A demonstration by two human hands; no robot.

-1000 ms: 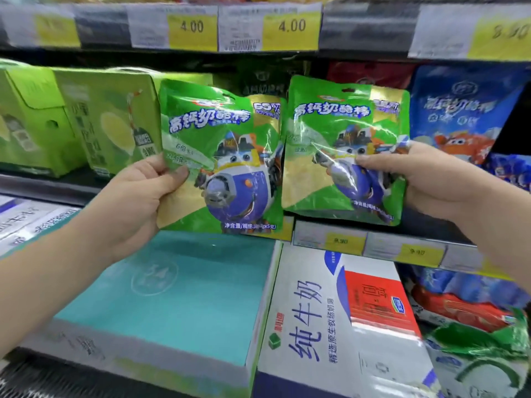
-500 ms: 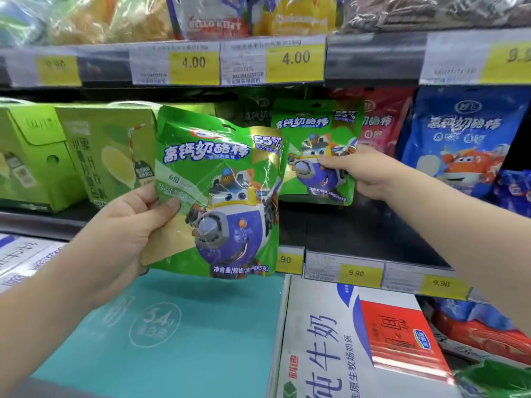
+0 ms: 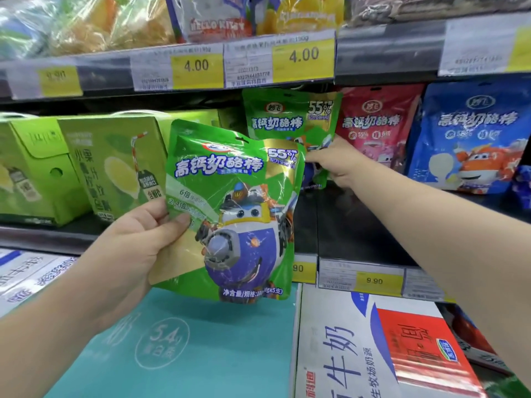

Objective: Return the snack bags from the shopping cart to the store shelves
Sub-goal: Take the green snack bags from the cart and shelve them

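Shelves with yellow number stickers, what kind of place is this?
Most likely a supermarket aisle. The shelf edge carries a yellow price tag reading 4.00, a red bag and a blue bag stand side by side, and a milk case sits below.

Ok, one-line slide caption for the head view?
Right hand grips a green snack bag at the shelf beside the red bag; left hand holds a second green bag in front.
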